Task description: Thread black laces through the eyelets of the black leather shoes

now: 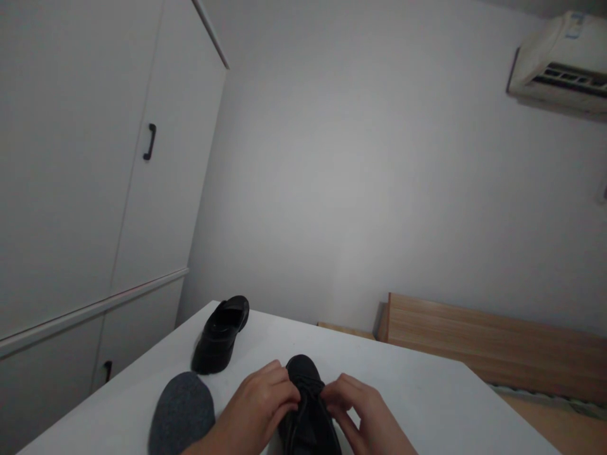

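A black shoe (313, 430) lies on the white table with its rounded toe pointing away from me. My left hand (266, 399) has its fingers closed on the left edge of the shoe's opening, just behind the toe. On the opposite edge, my right hand (353, 403) pinches the upper between thumb and fingers. The shoe's heel end runs out of the picture at the bottom. Left of my left wrist rests a grey, rounded, felt-like insole (183, 411), partly cut off below. A second black shoe (215, 346) stands farther back on the left, its opening facing up.
The white table (403, 385) reaches toward a pale wall. White cabinets (95, 189) with dark handles rise at the left. A wooden headboard (474, 341) is beyond the table on the right. An air conditioner (564, 63) hangs high at the right.
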The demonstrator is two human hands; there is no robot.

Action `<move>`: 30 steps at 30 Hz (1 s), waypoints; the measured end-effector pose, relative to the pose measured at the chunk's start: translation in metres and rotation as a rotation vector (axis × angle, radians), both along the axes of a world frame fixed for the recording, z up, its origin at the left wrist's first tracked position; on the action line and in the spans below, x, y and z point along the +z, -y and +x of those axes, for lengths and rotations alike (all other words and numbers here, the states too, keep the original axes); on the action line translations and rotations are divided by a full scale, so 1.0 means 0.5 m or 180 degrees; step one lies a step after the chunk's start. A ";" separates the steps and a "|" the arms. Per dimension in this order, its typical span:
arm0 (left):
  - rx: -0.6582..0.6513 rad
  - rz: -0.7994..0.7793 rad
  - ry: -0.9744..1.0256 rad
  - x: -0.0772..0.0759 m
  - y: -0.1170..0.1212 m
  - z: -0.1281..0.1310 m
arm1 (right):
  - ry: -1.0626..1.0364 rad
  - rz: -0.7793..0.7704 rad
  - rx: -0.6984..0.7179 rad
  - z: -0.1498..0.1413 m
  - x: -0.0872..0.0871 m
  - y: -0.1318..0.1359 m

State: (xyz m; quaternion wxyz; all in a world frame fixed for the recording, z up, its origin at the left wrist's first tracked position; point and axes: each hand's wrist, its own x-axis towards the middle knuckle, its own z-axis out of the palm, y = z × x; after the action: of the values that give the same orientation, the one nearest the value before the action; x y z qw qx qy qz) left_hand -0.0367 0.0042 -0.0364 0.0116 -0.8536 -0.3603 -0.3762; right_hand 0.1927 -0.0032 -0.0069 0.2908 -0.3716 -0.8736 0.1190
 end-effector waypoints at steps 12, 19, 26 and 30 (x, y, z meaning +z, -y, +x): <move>0.0417 -0.0936 -0.0588 0.053 0.063 0.038 | 0.0526 0.0159 -0.0190 -0.021 -0.015 0.004; 0.0574 -0.0809 -0.0669 0.051 0.068 0.041 | 0.0572 0.0537 -0.0398 -0.029 -0.028 0.005; 0.0644 -0.0989 -0.0807 0.050 0.055 0.041 | 0.0362 0.0837 -0.0591 -0.047 -0.044 0.009; 0.0699 -0.0995 -0.0815 0.041 0.045 0.040 | 0.0194 0.0857 -0.0565 -0.053 -0.049 0.012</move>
State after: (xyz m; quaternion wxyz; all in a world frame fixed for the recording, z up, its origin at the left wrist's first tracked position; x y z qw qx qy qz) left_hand -0.0168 -0.0185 -0.0157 -0.0343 -0.8414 -0.5006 -0.2009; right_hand 0.1661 -0.0091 -0.0315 0.3207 -0.4084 -0.8538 -0.0366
